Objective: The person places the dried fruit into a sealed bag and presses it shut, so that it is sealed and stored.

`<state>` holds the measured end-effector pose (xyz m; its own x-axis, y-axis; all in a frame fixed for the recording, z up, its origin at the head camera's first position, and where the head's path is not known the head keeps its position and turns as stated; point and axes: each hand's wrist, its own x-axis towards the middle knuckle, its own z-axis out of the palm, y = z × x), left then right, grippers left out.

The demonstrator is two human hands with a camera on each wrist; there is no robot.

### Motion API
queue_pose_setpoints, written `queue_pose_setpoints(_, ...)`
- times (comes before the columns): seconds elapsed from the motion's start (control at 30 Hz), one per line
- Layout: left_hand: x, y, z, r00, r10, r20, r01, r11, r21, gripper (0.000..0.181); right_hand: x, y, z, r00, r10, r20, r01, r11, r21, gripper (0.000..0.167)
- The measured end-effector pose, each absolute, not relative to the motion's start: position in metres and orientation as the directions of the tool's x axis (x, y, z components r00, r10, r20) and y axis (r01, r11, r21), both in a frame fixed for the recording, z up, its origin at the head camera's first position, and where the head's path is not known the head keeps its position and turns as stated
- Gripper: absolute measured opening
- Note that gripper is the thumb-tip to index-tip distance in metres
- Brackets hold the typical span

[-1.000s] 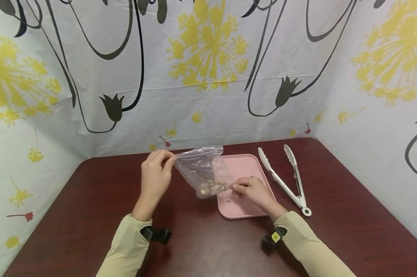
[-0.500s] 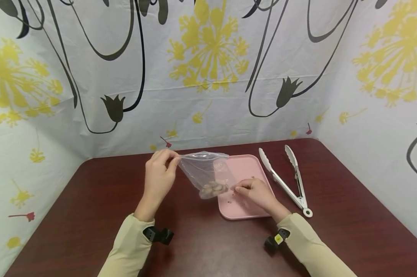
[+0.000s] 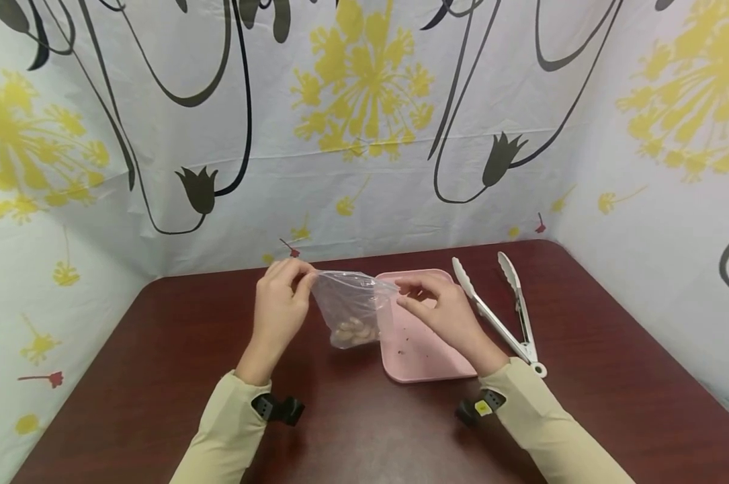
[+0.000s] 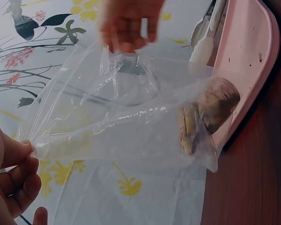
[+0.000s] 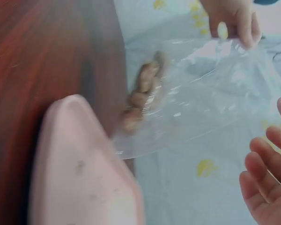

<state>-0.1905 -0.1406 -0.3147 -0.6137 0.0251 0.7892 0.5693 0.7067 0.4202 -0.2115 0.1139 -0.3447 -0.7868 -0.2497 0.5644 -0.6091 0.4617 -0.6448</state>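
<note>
My left hand (image 3: 279, 302) pinches the top left corner of a clear zip bag (image 3: 349, 296) between thumb and fingertips. The bag hangs above the table, partly in front of the pink tray (image 3: 424, 349). Several brown, lumpy pieces (image 4: 218, 105) lie at its bottom; their kind is unclear through the plastic. Close to the bag's top right corner is my right hand (image 3: 445, 312). In the right wrist view, its bent fingers (image 5: 267, 164) and thumb stand apart with nothing between them, beside the bag.
White-tipped metal tongs (image 3: 521, 319) lie spread on the dark red table (image 3: 189, 349), right of the tray. Small dark crumbs (image 3: 401, 351) dot the tray. A patterned cloth (image 3: 364, 202) hangs behind the table and along both sides.
My right hand has let go of the bag's lower right corner and risen to near its top right. The bag now hangs straighter, its contents shifted slightly left. My left hand keeps its pinch.
</note>
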Motion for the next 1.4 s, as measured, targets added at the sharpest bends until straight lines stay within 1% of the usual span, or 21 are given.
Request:
queue_pose_setpoints(0.13, -0.192, -0.139, -0.315, -0.621, 0.026, 0.783, 0.571, 0.700, 0.429, 0.004, -0.211, 0.105, -0.329, -0.714, -0.250, 0.654, -0.676, 0.492, -0.549, 0.021)
queue_pose_setpoints(0.3, -0.193, -0.138, -0.316, -0.612, 0.010, 0.791, 0.583, 0.682, 0.442, 0.004, -0.212, 0.098, -0.320, -0.652, -0.266, 0.710, -0.714, 0.529, -0.458, 0.009)
queue_pose_setpoints(0.4, -0.195, -0.138, -0.318, -0.613, -0.006, 0.790, 0.592, 0.659, 0.465, 0.005, -0.213, 0.098, -0.317, -0.637, -0.255, 0.728, -0.724, 0.522, -0.451, 0.006)
queue_pose_setpoints(0.5, -0.197, -0.139, -0.322, -0.634, -0.037, 0.772, 0.585, 0.631, 0.510, 0.005, -0.215, 0.098, -0.313, -0.643, -0.245, 0.725, -0.721, 0.513, -0.466, 0.004)
queue_pose_setpoints(0.63, -0.200, -0.140, -0.328, -0.689, -0.078, 0.721, 0.546, 0.597, 0.587, 0.006, -0.217, 0.099, -0.309, -0.664, -0.241, 0.707, -0.702, 0.525, -0.481, 0.004)
queue_pose_setpoints(0.8, -0.201, -0.142, -0.337, -0.785, -0.091, 0.612, 0.468, 0.560, 0.684, 0.013, -0.219, 0.100, -0.306, -0.664, -0.229, 0.712, -0.700, 0.526, -0.483, 0.004)
queue_pose_setpoints(0.87, -0.201, -0.141, -0.342, -0.836, -0.076, 0.544, 0.414, 0.564, 0.715, 0.015, -0.219, 0.101, -0.303, -0.667, -0.212, 0.714, -0.695, 0.522, -0.495, 0.005)
queue_pose_setpoints(1.0, -0.200, -0.136, -0.355, -0.923, -0.010, 0.385, 0.301, 0.603, 0.739, 0.022, -0.219, 0.103, -0.295, -0.686, -0.167, 0.708, -0.670, 0.525, -0.525, 0.005)
queue_pose_setpoints(1.1, -0.199, -0.132, -0.365, -0.963, 0.045, 0.266, 0.239, 0.595, 0.768, 0.024, -0.220, 0.104, -0.291, -0.690, -0.142, 0.710, -0.658, 0.533, -0.532, 0.005)
queue_pose_setpoints(1.2, -0.198, -0.127, -0.373, -0.985, 0.076, 0.158, 0.175, 0.490, 0.854, 0.027, -0.221, 0.105, -0.288, -0.688, -0.123, 0.715, -0.650, 0.542, -0.533, 0.006)
queue_pose_setpoints(1.3, -0.199, -0.122, -0.378, -0.993, 0.090, 0.071, 0.095, 0.298, 0.950, 0.030, -0.221, 0.107, -0.286, -0.686, -0.102, 0.720, -0.645, 0.542, -0.538, 0.006)
queue_pose_setpoints(1.4, -0.200, -0.117, -0.381, -0.996, 0.090, 0.004, 0.014, 0.105, 0.994, 0.033, -0.222, 0.109, -0.285, -0.681, -0.082, 0.728, -0.645, 0.540, -0.542, 0.006)
